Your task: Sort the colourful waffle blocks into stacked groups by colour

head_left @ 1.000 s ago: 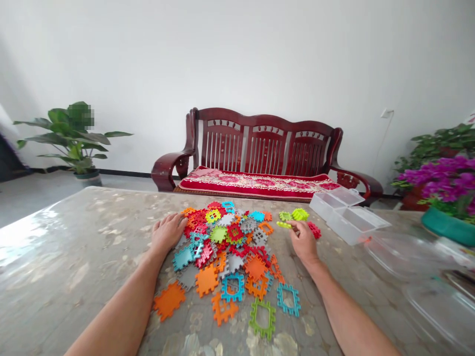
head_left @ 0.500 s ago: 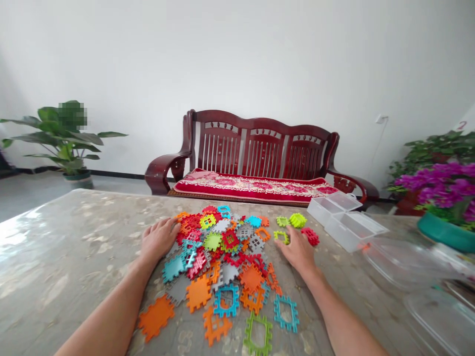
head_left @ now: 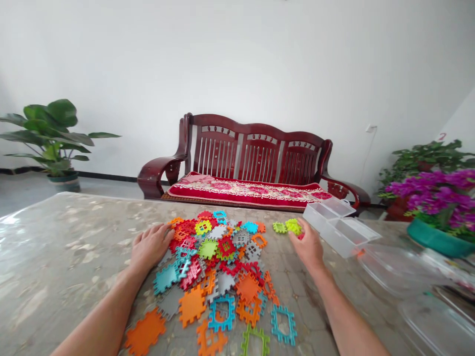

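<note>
A heap of notched plastic interlocking tiles [head_left: 208, 248] in red, orange, blue, grey and green spreads across the table before me. My left hand [head_left: 153, 243] lies at the heap's left edge, fingers stretched out flat and touching the outer tiles. To the right of the heap, my right hand [head_left: 308, 246] has its thumb and forefinger at the right edge of a small stack of yellow-green tiles [head_left: 293, 226]. The other fingertips are hidden. A red tile [head_left: 301, 236] shows partly under that hand. Left of the stack lies a single lime tile [head_left: 279, 227].
Clear plastic boxes [head_left: 347, 237] stand beyond my right hand, with transparent lids [head_left: 393, 267] nearer. A teal pot of purple flowers [head_left: 441, 232] is at the right. Behind the table [head_left: 85, 247] stands a red wooden bench [head_left: 256, 158]; a potted plant [head_left: 63, 143] is far left.
My right hand has moved right and away from the heap, to the yellow-green stack. The lime frame tile by its fingers is gone from its former spot. The view shifted slightly.
</note>
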`<state>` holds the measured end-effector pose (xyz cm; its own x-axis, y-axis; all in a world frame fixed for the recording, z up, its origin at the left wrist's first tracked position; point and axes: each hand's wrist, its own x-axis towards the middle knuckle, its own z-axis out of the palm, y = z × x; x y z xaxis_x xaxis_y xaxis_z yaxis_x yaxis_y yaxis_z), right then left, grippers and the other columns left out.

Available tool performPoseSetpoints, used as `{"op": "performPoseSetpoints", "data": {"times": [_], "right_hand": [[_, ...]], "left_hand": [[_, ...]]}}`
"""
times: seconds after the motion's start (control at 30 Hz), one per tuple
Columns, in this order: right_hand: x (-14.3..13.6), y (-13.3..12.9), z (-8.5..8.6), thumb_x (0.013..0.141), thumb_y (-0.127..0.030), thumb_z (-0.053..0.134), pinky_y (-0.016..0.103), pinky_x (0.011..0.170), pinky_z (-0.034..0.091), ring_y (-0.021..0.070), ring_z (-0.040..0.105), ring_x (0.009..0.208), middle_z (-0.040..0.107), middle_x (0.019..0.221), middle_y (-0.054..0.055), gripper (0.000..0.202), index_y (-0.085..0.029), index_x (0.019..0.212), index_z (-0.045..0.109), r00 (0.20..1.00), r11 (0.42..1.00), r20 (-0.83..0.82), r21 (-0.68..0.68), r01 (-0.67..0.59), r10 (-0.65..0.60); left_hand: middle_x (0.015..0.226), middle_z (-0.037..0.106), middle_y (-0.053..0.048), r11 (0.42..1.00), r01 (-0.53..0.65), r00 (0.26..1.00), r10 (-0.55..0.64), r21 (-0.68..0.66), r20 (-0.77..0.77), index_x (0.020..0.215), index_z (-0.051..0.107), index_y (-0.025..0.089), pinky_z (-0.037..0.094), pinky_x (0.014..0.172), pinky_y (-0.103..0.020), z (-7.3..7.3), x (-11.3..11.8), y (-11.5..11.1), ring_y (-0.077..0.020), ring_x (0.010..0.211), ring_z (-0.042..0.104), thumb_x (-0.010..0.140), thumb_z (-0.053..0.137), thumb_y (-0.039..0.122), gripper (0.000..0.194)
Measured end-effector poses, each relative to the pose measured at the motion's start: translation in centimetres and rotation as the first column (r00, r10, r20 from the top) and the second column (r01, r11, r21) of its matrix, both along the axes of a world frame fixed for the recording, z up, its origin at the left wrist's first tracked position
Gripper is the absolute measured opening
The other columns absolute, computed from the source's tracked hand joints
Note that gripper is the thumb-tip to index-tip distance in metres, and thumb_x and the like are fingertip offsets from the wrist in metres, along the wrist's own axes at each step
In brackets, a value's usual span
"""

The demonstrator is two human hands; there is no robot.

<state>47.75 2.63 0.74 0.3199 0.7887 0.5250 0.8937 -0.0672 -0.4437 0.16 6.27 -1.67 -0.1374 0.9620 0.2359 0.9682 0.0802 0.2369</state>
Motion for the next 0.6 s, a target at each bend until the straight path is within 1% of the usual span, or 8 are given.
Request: {"op": "performPoseSetpoints", "data": {"times": [0.07,0.13,0.23,0.33,0.47,0.6], "right_hand": [[2.1,1.4,0.7,0.082,-0.038,0.058,0.038,0.098,0.045,0.0259,0.062,0.111,0.066,0.127,0.01,0.055,-0.02,0.133,0.053,0.998,0.999,-0.049,-0.005,0.032,-0.032],[4.0,2.9,1.0,0.081,-0.037,0.059,0.038,0.098,0.045,0.0265,0.062,0.114,0.066,0.127,0.012,0.057,-0.018,0.134,0.051,0.993,0.995,-0.095,-0.081,0.06,-0.067],[5.7,4.9,0.9,0.082,-0.037,0.06,0.038,0.096,0.046,0.026,0.063,0.115,0.065,0.128,0.014,0.059,-0.018,0.137,0.047,0.989,0.986,-0.133,-0.162,0.048,-0.07],[6.1,6.1,0.6,0.082,-0.037,0.061,0.037,0.097,0.046,0.026,0.063,0.115,0.065,0.128,0.014,0.061,-0.018,0.138,0.046,0.992,0.983,-0.114,-0.184,0.023,-0.045],[5.8,6.7,0.4,0.079,-0.036,0.063,0.037,0.097,0.046,0.0257,0.063,0.114,0.065,0.129,0.013,0.067,-0.018,0.14,0.044,0.996,0.969,-0.084,-0.246,0.012,-0.033],[5.4,6.8,0.7,0.073,-0.039,0.066,0.039,0.094,0.046,0.0304,0.061,0.118,0.061,0.131,0.018,0.079,-0.016,0.145,0.041,0.998,0.947,0.002,-0.317,0.057,-0.059]], "left_hand": [[0.141,0.058,-0.008,1.0,-0.005,1.0,0.005,0.008,0.001,0.125,0.064,0.026,0.03,0.114,-0.048,-0.1,0.0,0.0,-0.0262,0.131,0.051,0.094,0.029,0.047,0.051],[0.141,0.059,-0.008,1.0,-0.012,1.0,0.012,0.017,0.005,0.125,0.064,0.026,0.03,0.114,-0.047,-0.1,0.0,0.0,-0.0259,0.13,0.051,0.094,0.029,0.046,0.05],[0.14,0.06,-0.007,0.999,-0.02,1.0,0.019,0.028,0.01,0.126,0.064,0.027,0.03,0.113,-0.047,-0.1,0.1,0.0,-0.0258,0.129,0.052,0.094,0.031,0.047,0.05],[0.14,0.06,-0.007,0.999,-0.026,1.0,0.026,0.022,0.003,0.125,0.065,0.027,0.033,0.112,-0.047,-0.1,0.1,0.0,-0.0269,0.128,0.053,0.094,0.031,0.047,0.05],[0.143,0.057,-0.007,1.0,-0.028,1.0,0.028,0.0,-0.012,0.127,0.063,0.027,0.034,0.11,-0.048,0.0,0.0,0.0,-0.0285,0.129,0.052,0.094,0.029,0.048,0.052],[0.143,0.057,-0.007,0.999,-0.033,0.999,0.033,-0.01,-0.03,0.129,0.062,0.027,0.034,0.111,-0.047,-0.1,0.0,0.0,-0.0276,0.131,0.051,0.095,0.028,0.048,0.052]]}}
